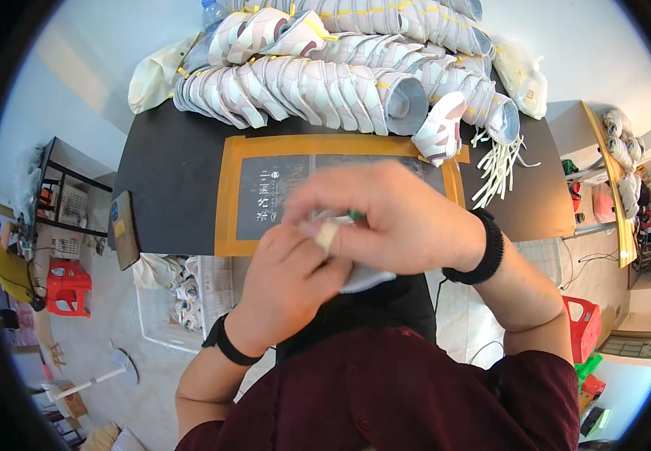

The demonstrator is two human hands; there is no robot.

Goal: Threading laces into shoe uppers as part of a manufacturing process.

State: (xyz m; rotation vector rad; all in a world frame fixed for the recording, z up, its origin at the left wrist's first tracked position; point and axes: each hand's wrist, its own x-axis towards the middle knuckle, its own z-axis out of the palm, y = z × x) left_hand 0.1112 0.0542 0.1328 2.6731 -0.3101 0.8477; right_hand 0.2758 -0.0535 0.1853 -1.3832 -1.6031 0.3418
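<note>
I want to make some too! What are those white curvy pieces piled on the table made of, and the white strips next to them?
The piled shoe pieces look like soft synthetic leather or fabric, matte, in white, grey and pink panels; they bend and nest together. The white strips look like thin flat fabric or paper, lying limp and splayed on the black table. I can't be sure of either.

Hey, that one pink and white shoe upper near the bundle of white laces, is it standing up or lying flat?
Standing up. The pink and white shoe upper rests on the black table, propped against the stacked row of uppers.
</note>
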